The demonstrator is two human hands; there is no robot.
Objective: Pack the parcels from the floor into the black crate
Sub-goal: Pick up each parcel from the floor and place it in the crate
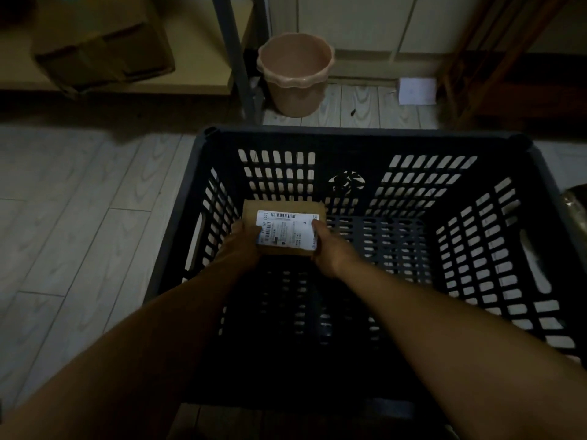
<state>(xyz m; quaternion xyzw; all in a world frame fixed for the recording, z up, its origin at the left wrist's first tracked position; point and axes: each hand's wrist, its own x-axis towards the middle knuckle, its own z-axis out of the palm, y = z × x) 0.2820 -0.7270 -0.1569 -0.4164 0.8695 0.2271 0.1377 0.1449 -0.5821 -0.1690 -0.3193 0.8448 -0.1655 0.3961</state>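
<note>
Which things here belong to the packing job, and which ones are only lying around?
For the job: parcel, held by left hand and right hand; black crate.
Just lying about: pink bin, cardboard box, white paper on the floor.

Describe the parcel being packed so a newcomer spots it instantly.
Find the black slotted crate on the pale floor. Inside, near its far-left corner, the left hand and right hand grip a small brown parcel. Only it carries a white barcode label.
</note>
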